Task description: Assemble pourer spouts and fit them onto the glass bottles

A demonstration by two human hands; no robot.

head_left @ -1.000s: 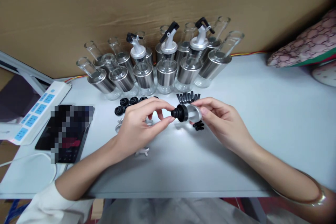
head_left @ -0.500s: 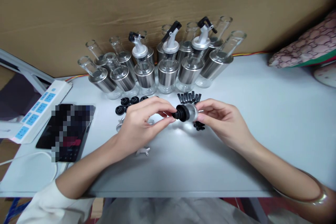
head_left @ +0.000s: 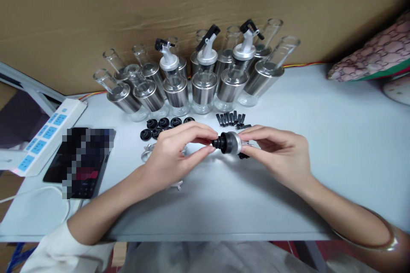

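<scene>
Both hands meet over the middle of the white table. My left hand pinches the black ribbed stopper that sits in a silver pourer cap. My right hand grips that cap from the right, fingers curled round it. The piece is held just above the tabletop. Behind my left hand lie several black rubber stoppers. A row of small black tabs lies behind the cap. A silver spout piece lies under my left wrist.
Several glass and steel bottles stand at the back against a cardboard wall; three carry pourer tops. A white power strip and a dark tablet lie at the left. A patterned cushion rests at the right.
Both hands have lowered the cap a little toward the table. My right fingers have closed further over the cap. More black stoppers show behind my left hand.
</scene>
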